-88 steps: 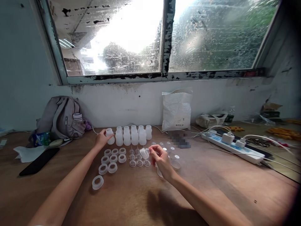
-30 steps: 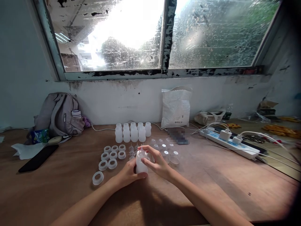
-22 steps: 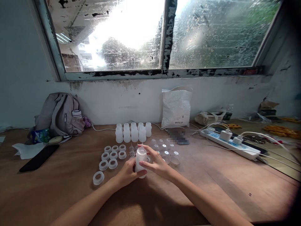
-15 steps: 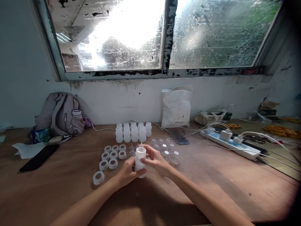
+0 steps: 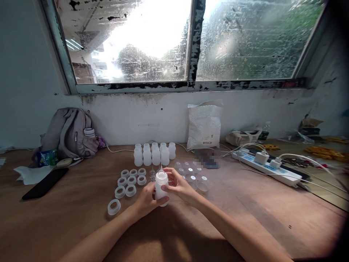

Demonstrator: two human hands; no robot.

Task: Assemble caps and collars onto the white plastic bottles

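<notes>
A frosted white bottle (image 5: 161,189) stands nearly upright between my hands near the middle of the table. My left hand (image 5: 148,198) is wrapped round its lower left side. The fingers of my right hand (image 5: 176,183) grip its upper right side, just below the neck. Translucent rings (image 5: 131,180) lie in rows to the left, with one ring (image 5: 113,206) apart in front. Clear pointed teats (image 5: 152,173) are behind the bottle, partly hidden by it. Several clear domed caps (image 5: 202,185) sit to the right, beyond my right hand.
Several white bottles (image 5: 155,154) stand in rows at the back. A white bag (image 5: 204,125) leans on the wall. On the right lies a power strip (image 5: 283,174) with cables; on the left, a backpack (image 5: 68,131) and a black phone-like slab (image 5: 45,183).
The held bottle and both hands have shifted very slightly to the left. My grip on the bottle looks the same.
</notes>
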